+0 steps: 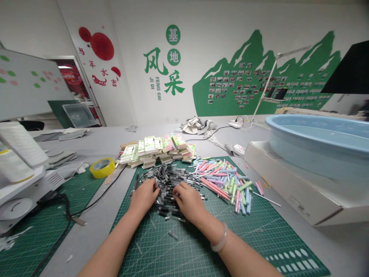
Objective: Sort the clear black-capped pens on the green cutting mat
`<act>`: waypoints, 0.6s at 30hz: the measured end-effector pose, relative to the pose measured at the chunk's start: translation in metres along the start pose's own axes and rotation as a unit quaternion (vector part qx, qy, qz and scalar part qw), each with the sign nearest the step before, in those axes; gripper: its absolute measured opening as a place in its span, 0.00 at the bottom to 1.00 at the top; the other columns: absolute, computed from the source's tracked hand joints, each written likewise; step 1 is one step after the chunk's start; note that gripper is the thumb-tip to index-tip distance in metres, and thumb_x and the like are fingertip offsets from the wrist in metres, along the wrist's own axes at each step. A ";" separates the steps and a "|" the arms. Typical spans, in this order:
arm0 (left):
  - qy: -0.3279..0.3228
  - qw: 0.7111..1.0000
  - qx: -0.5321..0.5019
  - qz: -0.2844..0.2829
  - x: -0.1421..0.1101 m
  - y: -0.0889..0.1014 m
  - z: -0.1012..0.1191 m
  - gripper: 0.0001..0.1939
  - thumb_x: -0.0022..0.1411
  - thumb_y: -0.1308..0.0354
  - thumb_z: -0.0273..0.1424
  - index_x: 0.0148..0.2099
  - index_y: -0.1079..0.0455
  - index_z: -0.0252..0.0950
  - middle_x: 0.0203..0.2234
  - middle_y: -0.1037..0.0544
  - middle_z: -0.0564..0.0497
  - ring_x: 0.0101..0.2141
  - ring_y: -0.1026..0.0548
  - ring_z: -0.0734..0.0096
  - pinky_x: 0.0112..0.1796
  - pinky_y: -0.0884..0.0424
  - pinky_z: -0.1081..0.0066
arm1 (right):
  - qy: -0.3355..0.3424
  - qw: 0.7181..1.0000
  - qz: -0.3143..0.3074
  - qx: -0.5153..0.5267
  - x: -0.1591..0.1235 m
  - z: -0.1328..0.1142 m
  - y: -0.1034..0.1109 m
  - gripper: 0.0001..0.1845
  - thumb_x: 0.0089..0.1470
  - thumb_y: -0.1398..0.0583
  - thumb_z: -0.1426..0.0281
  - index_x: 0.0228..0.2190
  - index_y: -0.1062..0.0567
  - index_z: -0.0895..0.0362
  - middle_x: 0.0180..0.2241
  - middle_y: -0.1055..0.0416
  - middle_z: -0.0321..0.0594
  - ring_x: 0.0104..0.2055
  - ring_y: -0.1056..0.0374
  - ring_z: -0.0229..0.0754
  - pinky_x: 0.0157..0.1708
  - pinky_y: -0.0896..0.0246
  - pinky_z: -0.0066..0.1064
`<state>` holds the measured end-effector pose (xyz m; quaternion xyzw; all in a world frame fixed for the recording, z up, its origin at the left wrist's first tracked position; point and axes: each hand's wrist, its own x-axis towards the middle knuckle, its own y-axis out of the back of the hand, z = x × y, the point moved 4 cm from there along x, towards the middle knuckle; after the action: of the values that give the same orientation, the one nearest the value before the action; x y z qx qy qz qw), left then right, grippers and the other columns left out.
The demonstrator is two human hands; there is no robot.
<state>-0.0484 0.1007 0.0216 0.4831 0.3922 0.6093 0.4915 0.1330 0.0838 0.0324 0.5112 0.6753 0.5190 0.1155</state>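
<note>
A heap of black and clear pens (170, 175) lies on the green cutting mat (161, 257). My left hand (145, 195) rests at the heap's left side, fingers curled in among the pens. Across from it, my right hand (188, 201) is bent at the heap's right side, thumb and fingertips drawn together. Whatever either hand pinches is too small or hidden to name. Right of the heap lies a pile of pastel pen parts (221, 179) in pink, blue, green and purple. A small clear plastic piece (173, 235) sits on the mat nearer to me.
Stacked small boxes (151, 145) stand behind the pens. Yellow tape (102, 168) lies left, near a white machine (31, 192) with thread cones and a black cable. On the right, a blue basin (317, 142) rests on a white carton (291, 188). Grey gloves (198, 125) lie farther back.
</note>
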 end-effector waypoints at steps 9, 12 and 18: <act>0.030 0.999 0.028 0.010 0.000 -0.004 0.000 0.06 0.59 0.50 0.34 0.33 0.35 0.38 0.32 0.26 0.48 0.34 0.28 0.65 0.33 0.38 0.71 | 0.132 0.983 -0.102 0.074 -0.005 -0.025 0.009 0.09 0.50 0.39 0.66 0.36 0.28 0.53 0.35 0.32 0.35 0.37 0.35 0.37 0.36 0.44 0.25; 0.033 0.999 0.030 0.009 0.000 -0.005 -0.001 0.07 0.59 0.50 0.34 0.33 0.35 0.38 0.32 0.26 0.48 0.33 0.28 0.64 0.32 0.39 0.70 | 0.261 0.936 -0.216 0.092 -0.022 -0.053 0.005 0.15 0.50 0.40 0.57 0.36 0.27 0.52 0.32 0.32 0.31 0.30 0.36 0.33 0.28 0.45 0.23; 0.041 0.999 0.018 0.025 0.000 -0.002 -0.004 0.07 0.59 0.50 0.35 0.31 0.35 0.38 0.30 0.26 0.50 0.31 0.28 0.65 0.29 0.41 0.71 | 0.340 0.900 -0.271 0.014 -0.041 -0.071 -0.004 0.11 0.51 0.40 0.61 0.37 0.27 0.50 0.32 0.31 0.31 0.29 0.35 0.34 0.24 0.49 0.24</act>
<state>-0.0522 0.1015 0.0186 0.4757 0.4109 0.6338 0.4508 0.1007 0.0093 0.0446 0.1024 0.7932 0.6003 0.0085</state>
